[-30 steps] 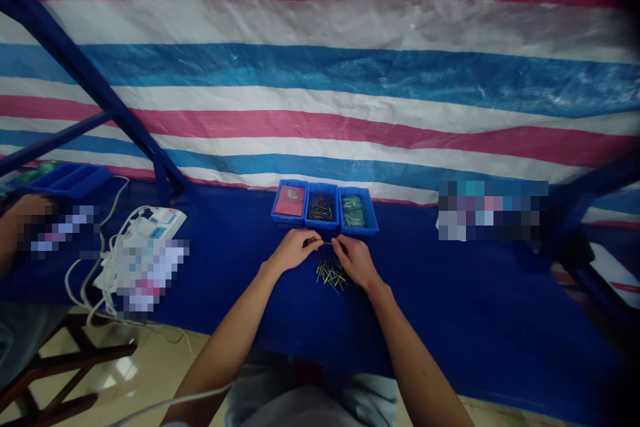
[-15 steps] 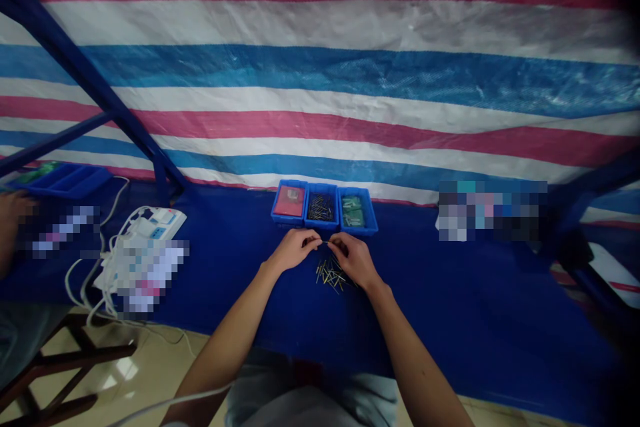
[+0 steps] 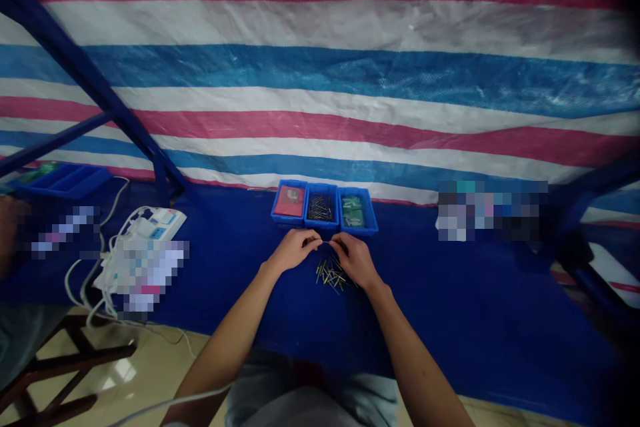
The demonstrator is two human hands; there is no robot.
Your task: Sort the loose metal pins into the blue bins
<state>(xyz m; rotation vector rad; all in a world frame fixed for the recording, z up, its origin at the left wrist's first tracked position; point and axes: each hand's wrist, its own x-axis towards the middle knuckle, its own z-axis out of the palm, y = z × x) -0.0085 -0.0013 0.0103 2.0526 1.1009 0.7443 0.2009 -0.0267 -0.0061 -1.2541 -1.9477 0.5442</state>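
My left hand (image 3: 299, 248) and my right hand (image 3: 354, 256) face each other over the blue table, fingertips pinched. Between them runs a thin, short metal pin (image 3: 325, 242), one end in each hand; its exact kind is too small to make out. Just below my right hand lies a loose pile of thin brass-coloured pins (image 3: 331, 275). Right behind my hands stand three blue bins: one with a red item (image 3: 290, 201), a middle one full of dark thin pins (image 3: 321, 207), and one with green and clear pieces (image 3: 353, 211).
On the left lie a white power strip (image 3: 163, 221) and tangled white cables (image 3: 103, 280). Farther left, a blue divided tray (image 3: 65, 180) stands near another person's hand (image 3: 11, 227). A striped sheet (image 3: 320, 100) hangs behind the table, and a blue frame bar (image 3: 100, 87) slants at left.
My right fingertips have shifted slightly to the right along the pin, widening the gap between my hands. At the far left, the other person's hand has moved a little.
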